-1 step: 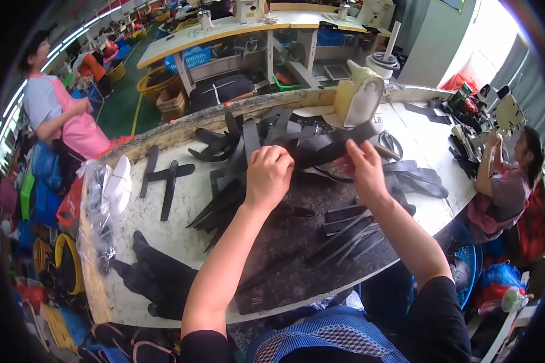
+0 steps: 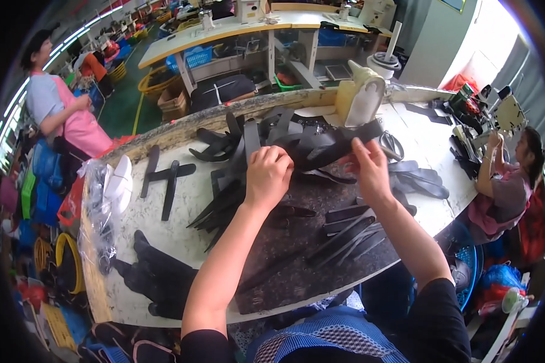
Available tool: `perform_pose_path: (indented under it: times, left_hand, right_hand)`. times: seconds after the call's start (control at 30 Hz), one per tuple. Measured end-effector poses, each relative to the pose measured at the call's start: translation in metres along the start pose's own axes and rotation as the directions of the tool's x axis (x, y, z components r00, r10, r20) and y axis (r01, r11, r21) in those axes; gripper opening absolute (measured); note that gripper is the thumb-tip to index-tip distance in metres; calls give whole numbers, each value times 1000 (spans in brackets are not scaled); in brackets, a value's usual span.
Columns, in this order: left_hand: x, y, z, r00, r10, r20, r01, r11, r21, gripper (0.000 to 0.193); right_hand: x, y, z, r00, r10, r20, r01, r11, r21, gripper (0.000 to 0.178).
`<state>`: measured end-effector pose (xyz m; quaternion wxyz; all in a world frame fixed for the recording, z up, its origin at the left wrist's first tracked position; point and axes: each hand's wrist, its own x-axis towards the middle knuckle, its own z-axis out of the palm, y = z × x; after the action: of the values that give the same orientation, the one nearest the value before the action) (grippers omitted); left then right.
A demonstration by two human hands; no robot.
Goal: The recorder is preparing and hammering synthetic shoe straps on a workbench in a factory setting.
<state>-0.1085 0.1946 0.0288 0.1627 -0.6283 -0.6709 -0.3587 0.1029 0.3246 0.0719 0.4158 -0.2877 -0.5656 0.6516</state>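
A broad black strap (image 2: 339, 151) is seen between the two hands, above the upper part of the dark board (image 2: 306, 233) that is laid on the white worktable (image 2: 191, 245). Its long axis is set obliquely: the lower end is brought close to the fingertips of the left hand (image 2: 270, 175), and the far end is pointed up and to the right, toward the pale jug (image 2: 363, 103) at the table's back edge. From the left hand, then, the strap is extended rightward and slightly away from the body; from the right hand (image 2: 374, 172), the far end is found just above and beyond the fingertips. The left hand is the nearer to the low end, the right hand to the raised end. The left fingers are curled closed, and the strap's low end appears to be pinched there, though the contact itself is hidden behind the knuckles. The right hand is held with thumb and fingers loosely parted beside the strap's lower edge; nothing is seen to be clasped in it, and whether the strap is touched by a fingertip cannot be told. Below the strap, a thin curved strip (image 2: 330, 176) is bowed across the gap between the hands. Behind, a heap of black straps (image 2: 278, 128) is piled, by which the outline near the left fingertips is blurred.
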Motion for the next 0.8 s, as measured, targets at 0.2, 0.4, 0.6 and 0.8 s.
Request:
perform_pose_path:
  times: [0.2, 0.4, 0.6, 0.8]
  left_hand:
    - [-25, 37, -40, 969, -225, -105, 197, 954, -227, 8]
    - [-76, 51, -94, 646, -360, 673, 744, 99, -661, 18]
    - [-117, -12, -125, 522, -394, 757, 838, 401, -370, 20]
    - [-106, 6, -119, 658, -331, 676, 684, 637, -354, 23]
  right_hand:
    - [-60, -21, 10, 722, -575, 384, 692, 587, -420, 21]
    - [-122, 11, 49, 539, -380, 752, 818, 450, -359, 55]
    - [-115, 16, 61, 455, -262, 851, 779, 579, -239, 33]
    - [-146, 46, 107, 267, -172, 948, 880, 446, -167, 32]
